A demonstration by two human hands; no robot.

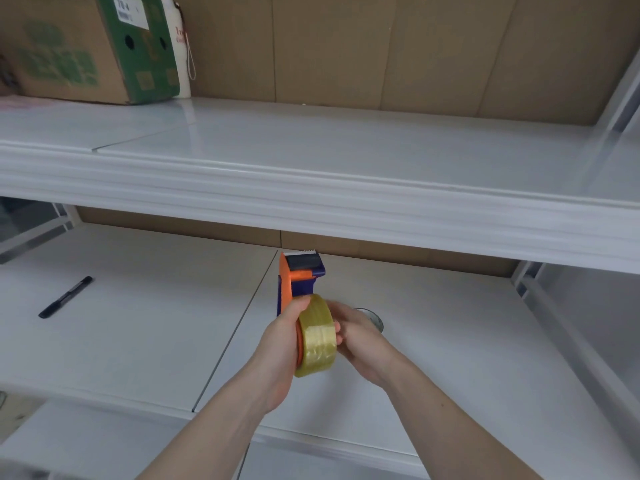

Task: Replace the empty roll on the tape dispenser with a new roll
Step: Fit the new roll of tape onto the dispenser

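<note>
An orange and dark blue tape dispenser (pixel 294 278) is held above the lower white shelf (pixel 138 323), its cutter end pointing away from me. A full yellowish roll of tape (pixel 317 336) sits against the dispenser's side at the wheel. My left hand (pixel 280 344) grips the dispenser body from the left, thumb on top of the roll. My right hand (pixel 356 337) presses on the roll's right face. An empty roll core (pixel 372 318) lies on the shelf behind my right hand, partly hidden.
A black pen (pixel 65 296) lies on the lower shelf at the left. The upper shelf (pixel 311 188) juts out above my hands. A cardboard box with green print (pixel 90 46) stands at its back left. Brown cardboard lines the back wall.
</note>
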